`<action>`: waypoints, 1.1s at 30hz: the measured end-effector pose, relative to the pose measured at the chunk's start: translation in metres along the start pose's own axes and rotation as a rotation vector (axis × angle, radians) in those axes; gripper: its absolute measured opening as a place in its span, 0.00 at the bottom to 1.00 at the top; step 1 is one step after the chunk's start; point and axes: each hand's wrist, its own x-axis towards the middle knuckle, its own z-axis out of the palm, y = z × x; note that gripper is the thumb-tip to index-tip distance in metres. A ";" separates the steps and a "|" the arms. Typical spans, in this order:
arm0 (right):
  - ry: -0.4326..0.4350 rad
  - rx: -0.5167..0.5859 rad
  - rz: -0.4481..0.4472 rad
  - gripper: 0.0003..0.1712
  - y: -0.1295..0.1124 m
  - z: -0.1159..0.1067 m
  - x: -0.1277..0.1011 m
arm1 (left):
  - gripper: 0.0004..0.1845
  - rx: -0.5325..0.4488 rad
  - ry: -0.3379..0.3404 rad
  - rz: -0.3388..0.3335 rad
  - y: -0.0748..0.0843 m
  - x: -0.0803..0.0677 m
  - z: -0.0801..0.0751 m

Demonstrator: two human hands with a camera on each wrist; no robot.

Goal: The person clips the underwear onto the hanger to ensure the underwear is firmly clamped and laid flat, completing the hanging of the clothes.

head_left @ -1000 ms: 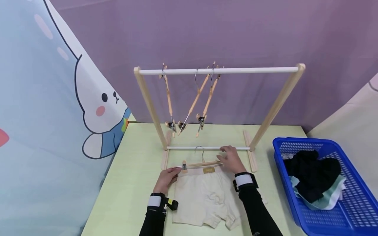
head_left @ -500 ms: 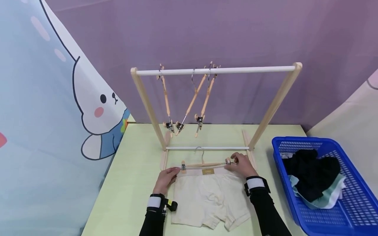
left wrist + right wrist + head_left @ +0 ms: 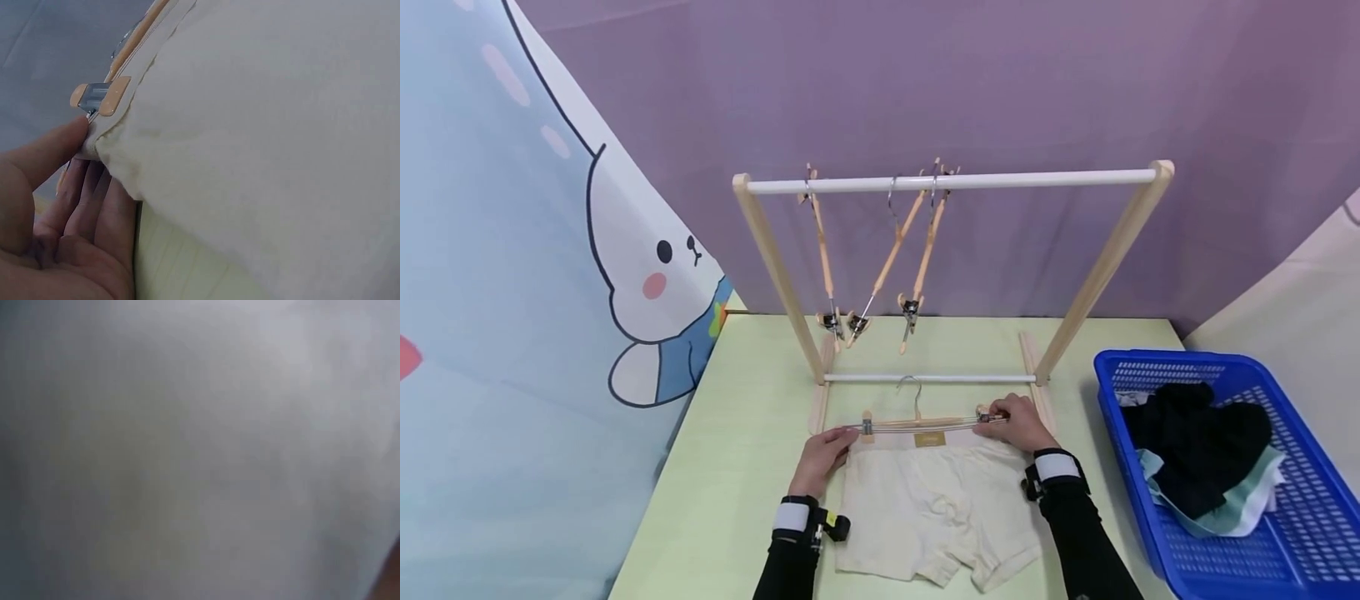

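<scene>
Pinching soft cream shorts at wooden clip hanger: left hand, right hand, both grips closed.

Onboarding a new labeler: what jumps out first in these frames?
Cream shorts lie flat on the green table, with the left hand and right hand at the ends of a clip hanger on the waistband. Behind stands a wooden rack with three empty hangers; a blue basket sits right.

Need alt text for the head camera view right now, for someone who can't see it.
Two hands work at cream shorts lying on a pale green table: the left hand pinches the waistband's left corner, the right hand grips the right clip of a wooden clip hanger. Behind stands a wooden rack; a blue basket sits right.
</scene>
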 end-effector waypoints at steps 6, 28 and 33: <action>-0.057 0.154 0.032 0.19 0.001 -0.004 0.000 | 0.23 -0.029 -0.028 0.015 0.006 -0.003 -0.002; -0.054 0.215 0.087 0.19 0.004 -0.004 0.008 | 0.33 0.225 0.266 0.196 0.078 0.020 -0.043; -0.116 0.252 0.102 0.19 0.006 -0.007 0.008 | 0.45 0.268 0.340 0.324 0.128 0.032 -0.047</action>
